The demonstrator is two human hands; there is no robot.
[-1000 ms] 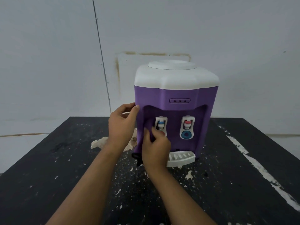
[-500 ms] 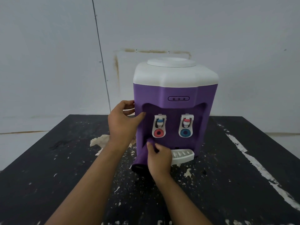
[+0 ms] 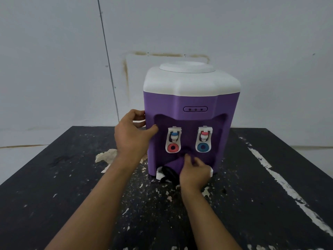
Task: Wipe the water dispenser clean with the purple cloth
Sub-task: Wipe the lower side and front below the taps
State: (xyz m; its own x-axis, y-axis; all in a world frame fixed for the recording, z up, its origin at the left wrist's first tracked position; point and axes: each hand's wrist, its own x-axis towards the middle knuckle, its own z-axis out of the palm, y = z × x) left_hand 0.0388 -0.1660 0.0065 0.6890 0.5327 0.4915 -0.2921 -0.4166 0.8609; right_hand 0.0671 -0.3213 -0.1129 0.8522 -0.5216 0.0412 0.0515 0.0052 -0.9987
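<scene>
1. The water dispenser [image 3: 191,105] stands on the table [image 3: 54,186], a wall [image 3: 54,51] behind it.
2. The left hand [image 3: 131,136] grips its left side; the right hand [image 3: 193,172] holds the cloth [image 3: 175,164] below the taps [image 3: 173,139].

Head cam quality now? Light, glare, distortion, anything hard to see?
Head view: soft even light, no glare on the water dispenser; wide-angle bows the wall seam; the purple cloth in the right hand blends into the shaded purple recess; left hand sharp.
</scene>
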